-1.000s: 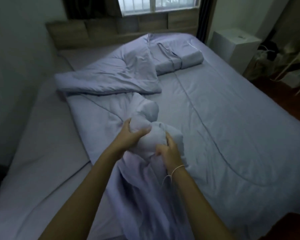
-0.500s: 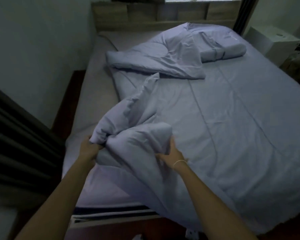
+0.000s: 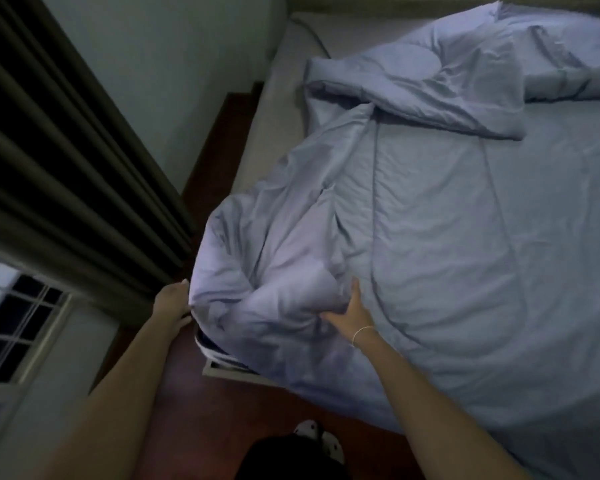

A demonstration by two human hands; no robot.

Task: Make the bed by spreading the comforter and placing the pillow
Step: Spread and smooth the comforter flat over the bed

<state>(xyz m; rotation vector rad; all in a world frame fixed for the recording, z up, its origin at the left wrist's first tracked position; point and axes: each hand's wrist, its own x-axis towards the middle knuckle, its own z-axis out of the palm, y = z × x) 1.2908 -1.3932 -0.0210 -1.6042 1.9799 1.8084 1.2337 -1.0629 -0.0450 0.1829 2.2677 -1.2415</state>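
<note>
At the near left corner of the bed [image 3: 284, 64], gripped the bunched edge of the comforter [image 3: 430, 237] with the left hand [image 3: 172, 301], fingers curled round the cloth. Clutched a thick fold of it just beside with the right hand [image 3: 352, 311], thumb raised on top, fingers dug into the creases. Wore a thin bracelet [image 3: 361, 332] on that wrist. Lay mostly flat across the right side of the mattress, crumpled at this corner, doubled back on itself near the far end. Draped over the bed frame [image 3: 222, 367] towards the dark red floor [image 3: 174, 393]. Hung at the left: a dark pleated curtain [image 3: 66, 168], above a paned window [image 3: 11, 306]. Stood in spotted slippers [image 3: 321, 441].
</note>
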